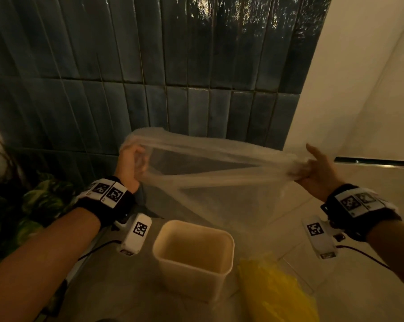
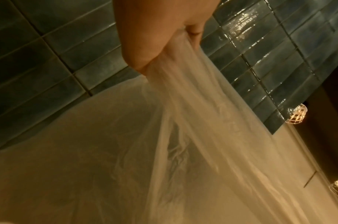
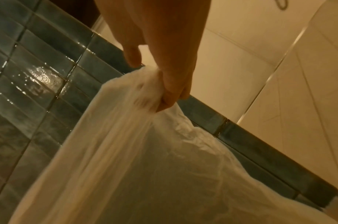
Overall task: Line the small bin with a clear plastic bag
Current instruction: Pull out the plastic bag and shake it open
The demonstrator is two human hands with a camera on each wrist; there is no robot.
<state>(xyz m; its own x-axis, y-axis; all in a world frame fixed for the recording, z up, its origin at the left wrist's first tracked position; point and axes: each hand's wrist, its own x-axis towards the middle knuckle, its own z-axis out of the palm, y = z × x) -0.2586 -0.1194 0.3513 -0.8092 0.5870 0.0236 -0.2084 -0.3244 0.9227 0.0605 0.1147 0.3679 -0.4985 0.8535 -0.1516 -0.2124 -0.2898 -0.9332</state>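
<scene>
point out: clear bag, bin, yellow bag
clear bag [image 1: 219, 196], head view, hanging body between the hands.
bin [image 1: 228, 242], head view, right rim.
yellow bag [image 1: 273, 291], head view, crumpled middle.

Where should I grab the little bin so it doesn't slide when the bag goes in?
Grab the small bin by its top rim, coming down from above on the near side. It stands upright and open, and the clear bag hangs beyond its far edge.

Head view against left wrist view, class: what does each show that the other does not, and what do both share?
Only the head view shows the small bin standing empty on the floor, the yellow bag beside it, and the right hand gripping the clear plastic bag. Only the left wrist view shows two lit lamps. Both show the left hand gripping the bag and the dark tiled wall.
</scene>
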